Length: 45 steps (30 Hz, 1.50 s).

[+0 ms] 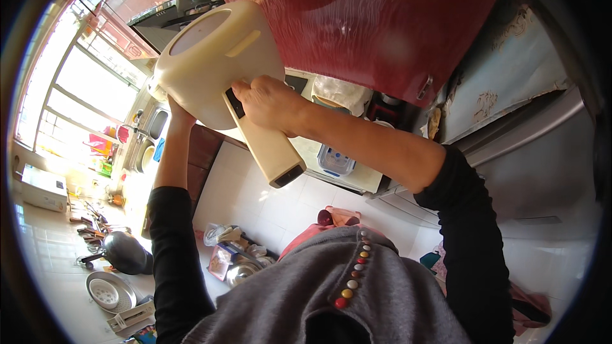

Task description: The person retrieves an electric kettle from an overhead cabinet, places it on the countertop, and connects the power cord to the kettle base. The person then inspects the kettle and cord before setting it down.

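Note:
A large, cream, rounded container-like thing (213,60) with a long, thick handle (271,153) is held up in front of me. A pale oval shows on its upper face and a slot-like band on its side; I cannot tell its exact kind. My right hand (271,105) is closed around the upper part of the handle, beside a black panel. The handle's lower end, capped in black, points down toward me. My left hand (182,113) is against the lower left side of the cream body, its fingers mostly hidden behind it.
Red glossy cabinet doors (357,19) hang close ahead. Below them, a counter holds a clear, blue-rimmed food box (336,160). A grey fridge (535,146) stands right. Left are a window (95,76), a sink (157,122) and a hanging wok (125,251).

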Motion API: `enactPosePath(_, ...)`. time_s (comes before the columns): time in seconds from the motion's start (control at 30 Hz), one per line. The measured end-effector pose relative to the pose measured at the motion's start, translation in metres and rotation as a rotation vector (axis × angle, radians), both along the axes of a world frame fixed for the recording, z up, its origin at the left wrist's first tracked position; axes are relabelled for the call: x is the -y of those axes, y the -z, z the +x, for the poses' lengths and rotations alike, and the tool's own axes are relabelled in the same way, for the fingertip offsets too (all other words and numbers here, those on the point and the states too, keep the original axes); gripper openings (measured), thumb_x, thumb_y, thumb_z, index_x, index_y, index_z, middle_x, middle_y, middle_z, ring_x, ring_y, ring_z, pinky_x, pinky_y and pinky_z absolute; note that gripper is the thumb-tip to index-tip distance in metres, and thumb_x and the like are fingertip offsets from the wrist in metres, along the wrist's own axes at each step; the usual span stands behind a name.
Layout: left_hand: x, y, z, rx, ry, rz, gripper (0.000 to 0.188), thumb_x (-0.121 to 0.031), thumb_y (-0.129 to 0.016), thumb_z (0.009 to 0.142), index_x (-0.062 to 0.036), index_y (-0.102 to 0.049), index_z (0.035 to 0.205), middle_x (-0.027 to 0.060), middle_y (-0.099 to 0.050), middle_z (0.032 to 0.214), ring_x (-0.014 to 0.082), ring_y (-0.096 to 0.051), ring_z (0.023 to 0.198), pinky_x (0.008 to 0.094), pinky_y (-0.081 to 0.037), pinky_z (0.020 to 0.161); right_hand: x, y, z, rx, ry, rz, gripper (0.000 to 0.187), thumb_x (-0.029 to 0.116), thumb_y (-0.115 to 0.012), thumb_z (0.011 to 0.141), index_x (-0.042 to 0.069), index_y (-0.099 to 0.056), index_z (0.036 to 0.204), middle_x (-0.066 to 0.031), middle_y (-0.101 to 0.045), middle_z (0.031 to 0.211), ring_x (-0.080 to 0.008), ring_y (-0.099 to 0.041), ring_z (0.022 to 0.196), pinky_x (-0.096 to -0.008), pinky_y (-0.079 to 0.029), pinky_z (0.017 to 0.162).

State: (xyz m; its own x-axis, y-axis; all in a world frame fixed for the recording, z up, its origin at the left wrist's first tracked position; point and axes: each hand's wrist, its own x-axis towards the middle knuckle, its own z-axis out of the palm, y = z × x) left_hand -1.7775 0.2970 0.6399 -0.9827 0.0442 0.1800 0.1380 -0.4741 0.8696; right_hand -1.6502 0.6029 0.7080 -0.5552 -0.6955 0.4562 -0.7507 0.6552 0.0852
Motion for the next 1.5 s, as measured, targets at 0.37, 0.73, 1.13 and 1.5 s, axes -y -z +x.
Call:
enactPosePath(0.37,0.016,-0.042,-0.011,-0.106,-0.029,-0.074,0.048,-0.041,-0.046,0.103,-0.0044,-0.053,0.132,0.0080,-0.063,0.119,0.0220,-0.062,0.106,0.0379,-0.054,0.090,-0.002,-0.080,0.016,0.953,0.062,-0.563,0.036,0.017,-0.048,0.098,0.009,-0.058,0.131,-0.0170,-0.066,0.116,-0.0325,-0.069,0.101,-0.0427,-0.060,0.083)
enactPosePath(0.73,-0.011,-0.085,0.020,0.132,-0.186,0.040,0.052,-0.046,-0.044,0.100,-0.0064,-0.053,0.134,0.0102,-0.064,0.122,0.0258,-0.063,0.111,0.0433,-0.056,0.093,0.003,-0.098,0.015,0.160,0.028,0.076,0.029,0.017,-0.065,0.085,0.002,-0.073,0.108,-0.0138,-0.069,0.120,-0.0250,-0.069,0.106,-0.0348,-0.056,0.088)
enactPosePath(1.13,0.005,-0.071,0.005,0.012,-0.049,0.047,0.051,-0.045,-0.045,0.101,-0.0062,-0.053,0.133,0.0103,-0.064,0.121,0.0255,-0.063,0.109,0.0417,-0.055,0.093,0.002,-0.078,0.010,0.551,-0.032,-0.256,0.032,0.021,-0.040,0.105,0.001,-0.059,0.121,-0.0213,-0.065,0.106,-0.0312,-0.069,0.094,-0.0404,-0.058,0.078)
enactPosePath(1.5,0.015,-0.014,0.009,-0.121,-0.032,-0.155,0.046,-0.040,-0.045,0.105,-0.0060,-0.051,0.136,0.0083,-0.064,0.120,0.0219,-0.064,0.106,0.0390,-0.056,0.090,-0.011,-0.051,0.068,0.975,-0.033,-0.919,0.068,0.036,-0.081,0.080,-0.002,-0.052,0.129,-0.0294,-0.060,0.123,-0.0414,-0.061,0.113,-0.0439,-0.049,0.099)
